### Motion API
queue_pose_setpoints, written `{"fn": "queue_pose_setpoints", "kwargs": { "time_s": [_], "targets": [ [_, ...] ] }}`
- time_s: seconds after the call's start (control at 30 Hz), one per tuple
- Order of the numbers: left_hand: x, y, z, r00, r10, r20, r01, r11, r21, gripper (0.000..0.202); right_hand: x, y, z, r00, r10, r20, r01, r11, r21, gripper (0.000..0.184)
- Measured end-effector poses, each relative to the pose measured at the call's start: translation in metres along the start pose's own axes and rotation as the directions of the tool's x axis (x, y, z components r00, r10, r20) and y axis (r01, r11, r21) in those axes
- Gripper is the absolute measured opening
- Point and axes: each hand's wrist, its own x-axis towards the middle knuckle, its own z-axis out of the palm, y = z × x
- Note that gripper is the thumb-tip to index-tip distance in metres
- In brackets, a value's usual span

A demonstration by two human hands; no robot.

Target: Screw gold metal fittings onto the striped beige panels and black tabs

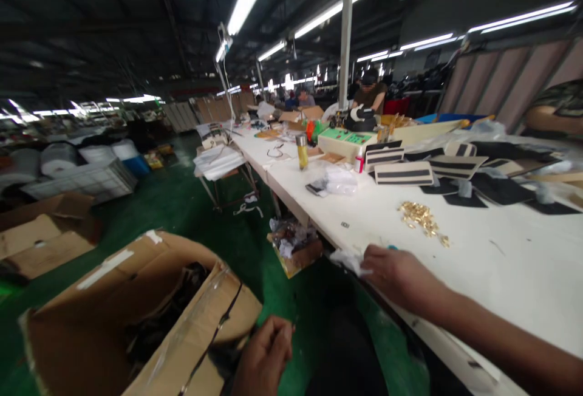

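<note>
- Plastic film (347, 260), whitish and crumpled, is seen at the floor-side edge of the bench (492, 280), partly hung over that edge and met by the right hand (401, 277).
- The right hand's fingers are bent down and seem to be pinched on the film's near end; the exact contact is hidden by the knuckles.
- The film can be judged very light, limp and rather slippery, and easily torn; it would best be gripped by a gathered fold, with the bench edge kept from snagging it.
- The left hand (263, 356) is held low, off the bench, beside the flap of a carton (182, 335); its fingers are curled together, thumb laid against forefinger, and whether anything is held between them cannot be told.
- Over that flap a thin dark strap (223, 321) is draped; it can be judged soft and light, and could be taken up anywhere along its length.
- Gold-coloured pieces (416, 215) are heaped inward from the same bench edge, beyond the right hand; they look hard and slick, and would best be picked up singly by their sides.
</note>
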Motion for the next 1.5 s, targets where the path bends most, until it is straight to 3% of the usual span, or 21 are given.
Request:
{"fn": "queue_pose_setpoints", "kwargs": {
  "time_s": [0.07,0.17,0.27,0.37,0.47,0.53,0.6,0.67,0.73,0.8,0.87,0.9,0.97,1.0,1.07,1.13,1.2,1.3,1.5],
  "targets": [
    [-0.001,0.004,0.006,1.000,-0.001,-0.006,0.000,0.997,-0.076,0.048,0.007,0.016,-0.007,0.991,0.117,-0.068,-0.112,0.991,0.078,0.027],
    [-0.001,0.008,0.020,0.999,-0.036,0.028,0.041,0.982,-0.187,0.043,0.017,0.042,0.003,0.944,0.290,-0.155,-0.275,0.955,0.114,0.022],
    [0.000,0.008,0.031,0.995,-0.079,0.065,0.094,0.957,-0.274,0.040,0.030,0.066,0.010,0.841,0.496,-0.218,-0.469,0.868,0.164,0.022],
    [0.002,0.005,0.038,0.991,-0.107,0.083,0.129,0.930,-0.345,0.043,0.052,0.091,-0.001,0.710,0.657,-0.254,-0.626,0.753,0.200,0.028],
    [0.004,0.006,0.044,0.989,-0.119,0.087,0.143,0.915,-0.378,0.044,0.074,0.113,-0.020,0.653,0.709,-0.264,-0.664,0.705,0.251,0.048],
    [0.006,0.006,0.050,0.991,-0.108,0.083,0.132,0.910,-0.392,0.045,0.081,0.118,-0.028,0.649,0.701,-0.297,-0.636,0.713,0.293,0.063],
    [0.009,0.004,0.056,0.994,-0.083,0.066,0.103,0.906,-0.409,0.045,0.076,0.110,-0.027,0.649,0.670,-0.361,-0.588,0.743,0.321,0.061],
    [0.015,-0.001,0.061,0.998,-0.054,0.025,0.059,0.907,-0.417,0.047,0.059,0.090,-0.018,0.663,0.641,-0.386,-0.534,0.767,0.357,0.042],
    [0.025,-0.008,0.064,0.999,-0.023,-0.033,0.009,0.923,-0.384,0.051,0.030,0.064,-0.001,0.712,0.638,-0.292,-0.496,0.753,0.432,0.030],
    [0.040,-0.013,0.067,0.996,0.028,-0.086,-0.051,0.961,-0.272,0.055,-0.006,0.041,0.018,0.780,0.591,-0.206,-0.467,0.769,0.437,0.028],
    [0.062,-0.013,0.071,0.989,0.127,-0.071,-0.133,0.988,-0.077,0.056,-0.048,0.027,0.032,0.790,0.583,-0.188,-0.483,0.782,0.395,0.028],
    [0.075,-0.010,0.075,0.982,0.187,-0.030,-0.186,0.982,0.037,0.056,-0.070,0.024,0.037,0.756,0.620,-0.209,-0.510,0.759,0.406,0.029],
    [0.106,0.000,0.089,0.948,0.302,0.104,-0.319,0.909,0.268,0.050,-0.114,0.026,0.039,0.633,0.729,-0.261,-0.595,0.673,0.439,0.033],
    [0.124,0.006,0.098,0.921,0.355,0.160,-0.389,0.838,0.382,0.046,-0.136,0.029,0.037,0.560,0.778,-0.285,-0.633,0.624,0.458,0.035],
    [0.160,0.017,0.123,0.845,0.479,0.239,-0.513,0.598,0.615,0.038,-0.176,0.036,0.031,0.410,0.853,-0.324,-0.699,0.522,0.489,0.039],
    [0.194,0.028,0.152,0.810,0.505,0.298,-0.555,0.497,0.667,0.033,-0.209,0.042,0.025,0.278,0.891,-0.358,-0.744,0.436,0.506,0.042],
    [0.222,0.038,0.180,0.779,0.512,0.362,-0.591,0.404,0.699,0.030,-0.232,0.043,0.021,0.192,0.901,-0.388,-0.763,0.386,0.519,0.044],
    [0.252,0.049,0.214,0.747,0.508,0.429,-0.614,0.281,0.738,0.028,-0.242,0.039,0.020,0.159,0.900,-0.405,-0.739,0.381,0.555,0.044],
    [0.283,0.056,0.249,0.746,0.455,0.487,-0.598,0.134,0.791,0.029,-0.231,0.039,0.027,0.207,0.884,-0.420,-0.733,0.424,0.531,0.036]
  ]
}}
